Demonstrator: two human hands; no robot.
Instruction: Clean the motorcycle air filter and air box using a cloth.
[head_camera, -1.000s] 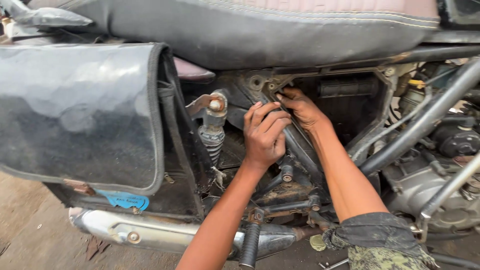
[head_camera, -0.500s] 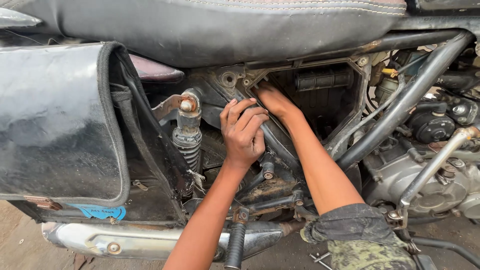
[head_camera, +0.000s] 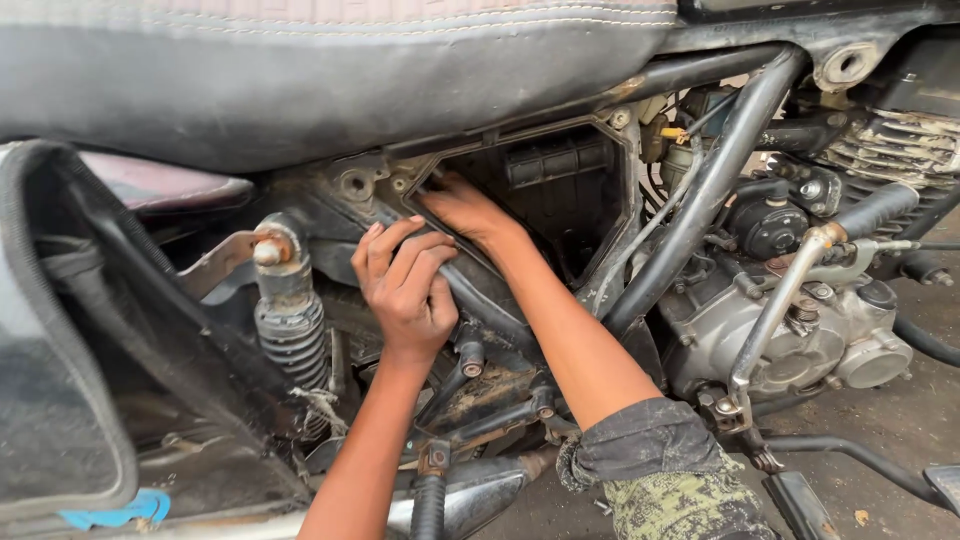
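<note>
Black plastic forms the open air-box housing (head_camera: 560, 190) under the grey seat (head_camera: 330, 70), its angular rim framing a dark cavity. The right hand (head_camera: 470, 215) lies flat inside the cavity's left corner, fingers pressed together against the rim; whether it grips anything cannot be told. The left hand (head_camera: 405, 285) rests just left of it on the housing's lower edge, fingers curled loosely, holding nothing visible. A blue label (head_camera: 115, 508), small and irregular, sits at the near left on the black side panel (head_camera: 60, 420). A rusty shock absorber (head_camera: 288, 310) stands left of the hands; a frame tube (head_camera: 715, 180) crosses right, leaving narrow room. The engine (head_camera: 800, 330) lies far right.
</note>
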